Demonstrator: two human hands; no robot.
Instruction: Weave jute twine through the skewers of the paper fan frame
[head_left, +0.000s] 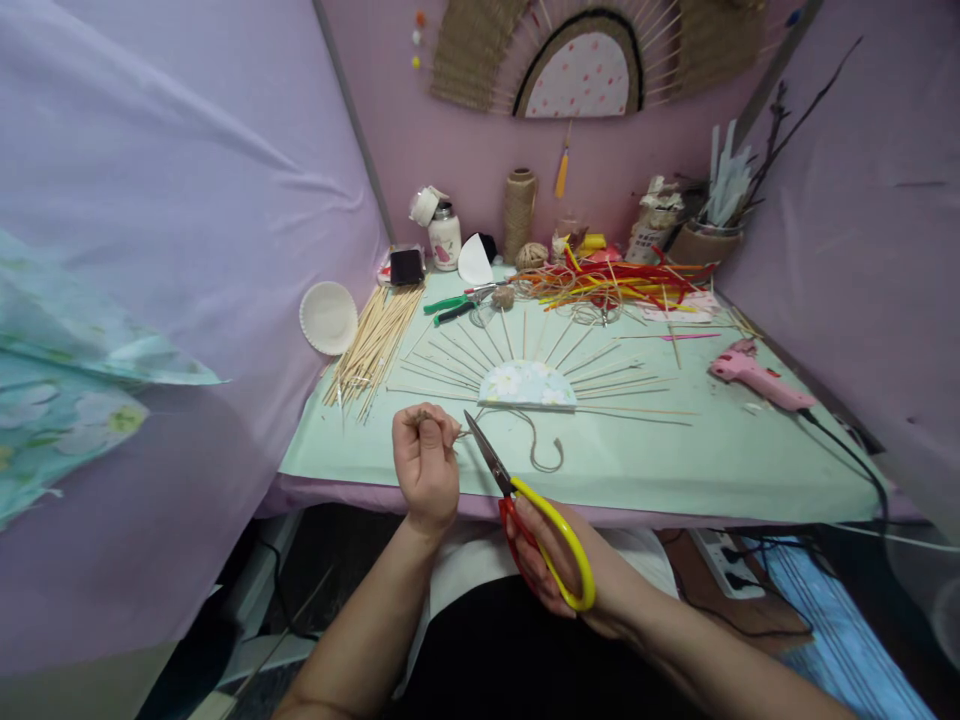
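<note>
My left hand (425, 462) is closed in a pinch on a piece of brown twine (541, 455) near the table's front edge. The twine runs right from my fingers and curls on the green mat. My right hand (570, 570) grips scissors (525, 505) with one red and one yellow handle. Their blades point up and left, with the tips close to the twine beside my left fingers. Just beyond lies a half-round floral card (527, 385) with thin wooden sticks fanned out around it.
A bundle of skewers (373, 345) and a paper plate (328, 317) lie at the left. A pink glue gun (754, 378) with its cord sits at the right. Coloured strips (622, 282), twine spools, jars and green pliers (450, 306) crowd the back. Purple cloth walls enclose the table.
</note>
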